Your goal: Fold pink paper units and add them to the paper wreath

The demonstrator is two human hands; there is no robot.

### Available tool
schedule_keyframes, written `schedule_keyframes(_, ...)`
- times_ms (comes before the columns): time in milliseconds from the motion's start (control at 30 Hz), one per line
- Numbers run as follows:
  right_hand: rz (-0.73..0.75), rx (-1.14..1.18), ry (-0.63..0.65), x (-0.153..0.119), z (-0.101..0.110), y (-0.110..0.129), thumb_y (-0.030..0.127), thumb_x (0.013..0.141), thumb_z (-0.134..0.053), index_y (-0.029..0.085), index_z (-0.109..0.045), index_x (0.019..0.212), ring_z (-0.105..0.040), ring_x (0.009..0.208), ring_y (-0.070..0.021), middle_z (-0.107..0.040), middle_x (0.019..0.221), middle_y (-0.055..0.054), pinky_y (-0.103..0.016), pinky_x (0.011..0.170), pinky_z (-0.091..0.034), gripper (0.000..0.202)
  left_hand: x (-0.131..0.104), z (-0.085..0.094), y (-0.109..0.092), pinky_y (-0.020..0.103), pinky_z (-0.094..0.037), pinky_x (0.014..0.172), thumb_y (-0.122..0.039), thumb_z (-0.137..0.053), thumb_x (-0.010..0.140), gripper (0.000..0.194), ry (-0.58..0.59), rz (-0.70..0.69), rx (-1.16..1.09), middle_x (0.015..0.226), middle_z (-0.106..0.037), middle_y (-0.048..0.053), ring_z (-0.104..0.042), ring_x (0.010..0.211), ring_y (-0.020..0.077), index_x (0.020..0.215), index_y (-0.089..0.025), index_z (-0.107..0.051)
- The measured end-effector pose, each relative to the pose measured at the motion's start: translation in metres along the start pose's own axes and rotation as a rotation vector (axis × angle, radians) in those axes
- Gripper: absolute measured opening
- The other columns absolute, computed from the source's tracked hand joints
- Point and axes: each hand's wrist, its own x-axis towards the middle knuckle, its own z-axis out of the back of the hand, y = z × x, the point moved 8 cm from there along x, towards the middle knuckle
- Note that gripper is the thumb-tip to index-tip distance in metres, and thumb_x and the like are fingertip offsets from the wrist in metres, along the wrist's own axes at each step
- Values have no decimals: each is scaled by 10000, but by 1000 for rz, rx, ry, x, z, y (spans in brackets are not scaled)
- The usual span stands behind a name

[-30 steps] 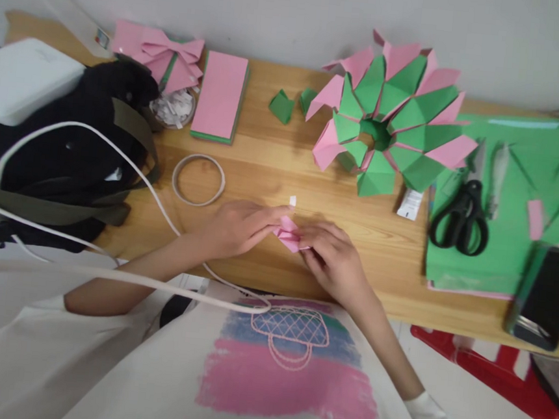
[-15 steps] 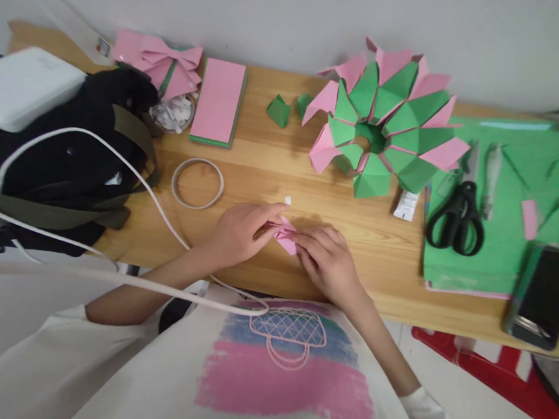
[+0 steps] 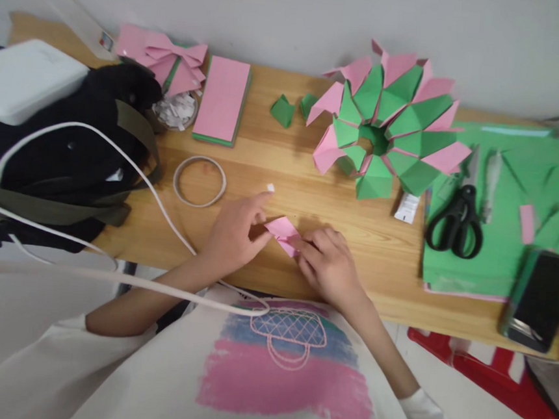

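Note:
A small folded piece of pink paper (image 3: pixel 283 231) is pinched at its right side between the thumb and fingers of my right hand (image 3: pixel 329 264), low over the wooden table. At its left corner is the thumb of my left hand (image 3: pixel 238 232); whether it touches the paper I cannot tell. The left index finger stretches away from the thumb, the other fingers curl loosely. Right at that fingertip is a tiny white scrap (image 3: pixel 270 187), seemingly clinging to it. Beyond my hands stands a ring-shaped green and pink folded-paper piece (image 3: pixel 381 130).
A tape roll (image 3: pixel 175 184) lies left of my hands, near a pink and green paper stack (image 3: pixel 222 100). Black scissors (image 3: pixel 463 216) and a cutter (image 3: pixel 491 186) rest on green sheets (image 3: pixel 469 275) at right. A white cable (image 3: pixel 155 282) crosses my left forearm.
My left hand has drawn back left from the pink paper, and its index finger has straightened. The white scrap has moved left with that fingertip. My right hand keeps its pinch.

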Motion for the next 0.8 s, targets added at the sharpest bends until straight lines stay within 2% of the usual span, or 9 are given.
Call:
schedule_keyframes(67, -1, -3, 2, 0, -1, 1, 125, 894, -530, 162, -715, 969, -552, 764, -228, -677, 820, -87, -357, 682, -421, 204, -5, 2, 8, 293, -497, 699, -155, -665, 788, 569, -18, 108, -59, 741, -657, -25, -612, 661, 149, 1316, -178, -455)
schedule_keyframes(133, -6, 3, 6, 1, -2, 1, 128, 901, -522, 160, -716, 966, -555, 762, -227, -685, 823, -87, -359, 689, -430, 208, -10, 0, 10, 259, -501, 687, -156, -663, 807, 598, -23, 153, -184, 694, -657, -53, -616, 625, 124, 1352, -197, -422)
schedule_keyframes(233, -18, 17, 13, 4, -3, 2, 134, 904, -523, 151, -716, 959, -561, 760, -222, -687, 815, -82, -354, 696, -442, 201, -14, -3, 0, 267, -530, 783, -116, -633, 832, 640, -32, 36, -315, 747, -715, -34, -682, 732, 135, 1409, -203, -370)
schedule_keyframes(300, -29, 21, 18, 6, -3, 2, 137, 904, -526, 144, -718, 947, -564, 757, -221, -681, 804, -80, -349, 695, -446, 197, -17, -4, -6, 295, -537, 844, -86, -597, 847, 659, -43, -62, -299, 840, -746, 6, -705, 834, 160, 1442, -202, -341)
schedule_keyframes(500, -50, 20, 51, 7, -3, 2, 146, 904, -534, 130, -724, 1004, -570, 761, -233, -677, 806, -93, -358, 700, -452, 215, -21, -9, -15, 362, -511, 965, -64, -520, 891, 598, -9, -222, -185, 1081, -733, 85, -679, 1069, 218, 1444, -218, -350)
schedule_keyframes(633, -67, 23, 69, 7, -4, 1, 148, 906, -519, 133, -727, 1021, -569, 770, -244, -673, 814, -101, -372, 711, -458, 238, -19, -9, -18, 359, -543, 899, -67, -507, 896, 662, -5, -254, -138, 1040, -744, 83, -697, 1003, 220, 1492, -181, -241)
schedule_keyframes(800, -97, 63, 85, 8, -6, 0, 151, 904, -502, 133, -731, 1014, -576, 787, -248, -680, 834, -109, -384, 742, -472, 255, -19, -10, -17, 381, -553, 835, -62, -505, 886, 643, -8, -294, -84, 981, -753, 84, -702, 942, 243, 1480, -160, -281)
